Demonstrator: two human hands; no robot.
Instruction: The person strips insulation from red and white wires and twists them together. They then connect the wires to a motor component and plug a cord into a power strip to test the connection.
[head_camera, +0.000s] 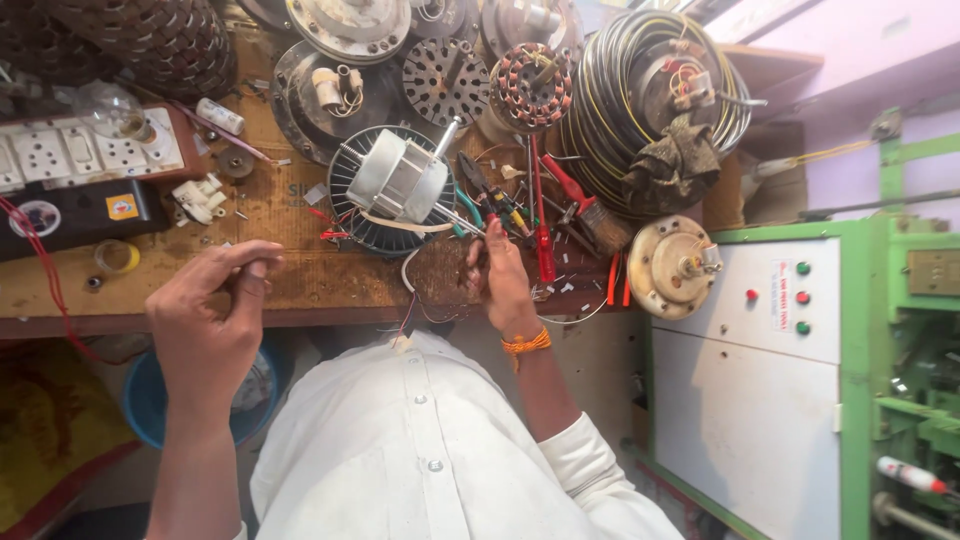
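Observation:
A white fan motor (398, 178) lies on a round black ribbed housing (350, 222) on the worn wooden bench (300, 275). Thin wires (408, 300) hang from it over the bench edge toward my white shirt. My right hand (503, 280), with an orange thread on the wrist, is closed on the handles of pliers (472, 185) whose dark jaws point at the motor. My left hand (210, 320) hovers at the front edge of the bench, left of the motor. Its fingertips are pinched together, and nothing shows between them.
A red screwdriver (543, 235), a brush (592, 215) and other tools lie right of my right hand. Behind are a copper-wound stator (532, 85), a cable coil (610, 110) and motor parts. A socket board (80, 150) and bulb (110, 105) sit left; a green-white cabinet (760, 400) stands right.

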